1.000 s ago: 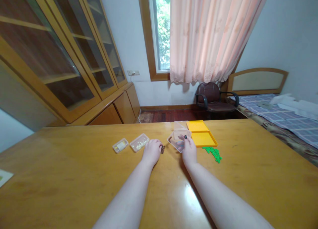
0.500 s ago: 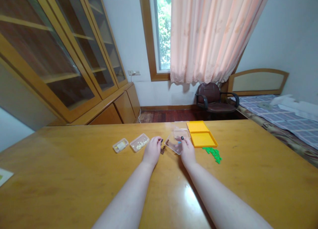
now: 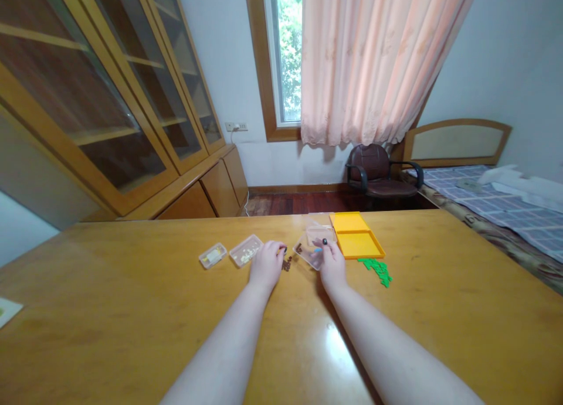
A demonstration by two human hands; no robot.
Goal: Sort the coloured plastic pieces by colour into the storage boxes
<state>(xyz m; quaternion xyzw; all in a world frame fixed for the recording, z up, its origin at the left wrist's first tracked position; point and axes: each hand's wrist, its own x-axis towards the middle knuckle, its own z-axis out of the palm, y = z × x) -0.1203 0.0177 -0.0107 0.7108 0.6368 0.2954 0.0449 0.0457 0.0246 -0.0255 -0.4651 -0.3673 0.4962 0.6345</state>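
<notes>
Left hand (image 3: 266, 261): thumb and fingertips close together, narrow gap at most, right at the small dark-brown pieces (image 3: 287, 264) heaped loose on the tabletop. Can't tell if a piece is pinched; too small.

Right hand (image 3: 333, 264): thumb and fingers closed on the near right end of a shallow clear plastic box (image 3: 308, 257), thumb on the near side. Box sits just right of the brown heap, between the hands. Some brown shows inside at its left end; a small blue patch also shows there, can't tell what it is.

Counts: 2 hands, 1 held box, 1 brown heap; individual pieces too small to count. Also 1 yellow plastic case (image 3: 360, 245), open flat in 2 halves, right of the box. 1 loose pile of green plastic pieces (image 3: 378, 270) just in front of it, overlapping, no reliable count. Left side: 1 clear rectangular container with small whitish bits (image 3: 240, 254), 1 smaller clear container with yellow and white contents (image 3: 213, 256). All on one varnished yellow-brown wooden table (image 3: 176, 323).
</notes>
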